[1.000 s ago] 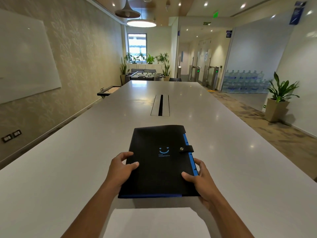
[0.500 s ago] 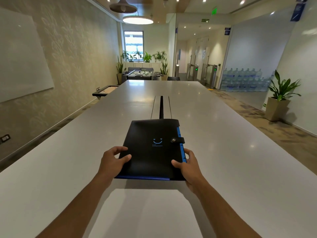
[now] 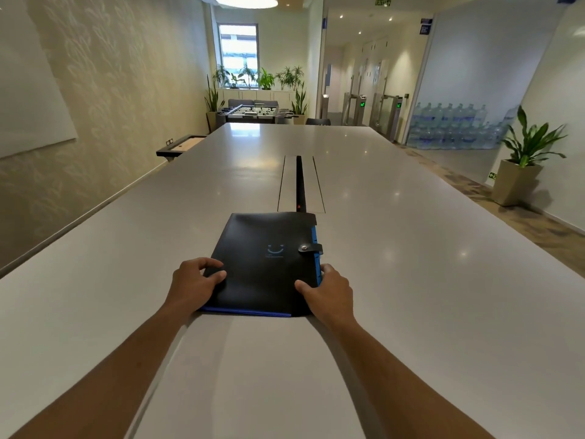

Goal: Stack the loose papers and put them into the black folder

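The black folder (image 3: 266, 264) lies flat and closed on the long white table (image 3: 427, 280), its snap strap fastened over the blue right edge. My left hand (image 3: 193, 285) holds its near left corner, thumb on the cover. My right hand (image 3: 329, 294) grips the near right corner, thumb on top and fingers along the blue edge. A stack of white papers (image 3: 253, 375) lies on the table just in front of the folder, between my forearms, which hide its side edges.
A cable slot (image 3: 300, 183) with grey flaps runs along the table's middle just beyond the folder. A potted plant (image 3: 522, 166) stands on the floor at the right; several water bottles line the wall behind it.
Both hands have pushed the folder away from me along the table, toward the cable slot. More of the white papers now shows in front of it.
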The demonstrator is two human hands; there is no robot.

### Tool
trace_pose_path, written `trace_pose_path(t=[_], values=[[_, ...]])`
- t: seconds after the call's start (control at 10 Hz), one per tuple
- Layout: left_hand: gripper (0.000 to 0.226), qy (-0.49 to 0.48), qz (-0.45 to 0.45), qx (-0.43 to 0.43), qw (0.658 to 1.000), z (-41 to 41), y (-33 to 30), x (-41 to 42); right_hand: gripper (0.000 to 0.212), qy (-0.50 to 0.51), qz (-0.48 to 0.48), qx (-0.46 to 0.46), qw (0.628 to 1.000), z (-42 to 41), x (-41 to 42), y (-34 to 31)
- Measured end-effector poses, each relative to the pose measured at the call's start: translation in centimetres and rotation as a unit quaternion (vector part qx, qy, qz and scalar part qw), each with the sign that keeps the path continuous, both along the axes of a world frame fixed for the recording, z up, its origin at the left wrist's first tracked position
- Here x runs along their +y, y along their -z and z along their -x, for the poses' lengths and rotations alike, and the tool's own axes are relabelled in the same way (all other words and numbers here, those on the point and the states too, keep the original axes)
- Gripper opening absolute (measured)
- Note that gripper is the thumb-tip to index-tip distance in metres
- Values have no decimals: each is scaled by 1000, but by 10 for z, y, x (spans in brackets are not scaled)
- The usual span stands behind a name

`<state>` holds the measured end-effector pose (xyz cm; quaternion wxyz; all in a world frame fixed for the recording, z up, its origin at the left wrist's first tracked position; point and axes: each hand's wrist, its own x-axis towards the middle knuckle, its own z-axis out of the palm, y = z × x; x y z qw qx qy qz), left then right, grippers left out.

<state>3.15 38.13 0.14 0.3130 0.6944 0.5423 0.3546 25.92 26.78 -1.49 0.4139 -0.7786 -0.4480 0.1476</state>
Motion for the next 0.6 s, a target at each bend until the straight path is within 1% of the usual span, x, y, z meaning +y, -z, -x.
trace_pose_path(t=[0.1, 0.2, 0.3, 0.4, 0.5, 0.6], values=[[14, -7, -35, 54, 998, 0, -1, 8, 53, 42, 30, -119, 992, 7, 4, 3], [21, -16, -80, 180, 980, -1, -2, 5, 51, 71, 37, -216, 973, 13, 4, 5], [29, -25, -134, 297, 945, -2, 1, -2, 51, 57, 42, -252, 965, 13, 2, 4], [31, -39, -142, 237, 960, -1, 3, -12, 50, 40, 35, -255, 966, 14, -7, 2], [28, -52, -178, 192, 964, -4, 6, -32, 49, 35, 0, -243, 969, 17, -24, 3], [29, -43, -192, 175, 965, -12, 8, -52, 46, 45, -43, -209, 976, 18, -39, 4]])
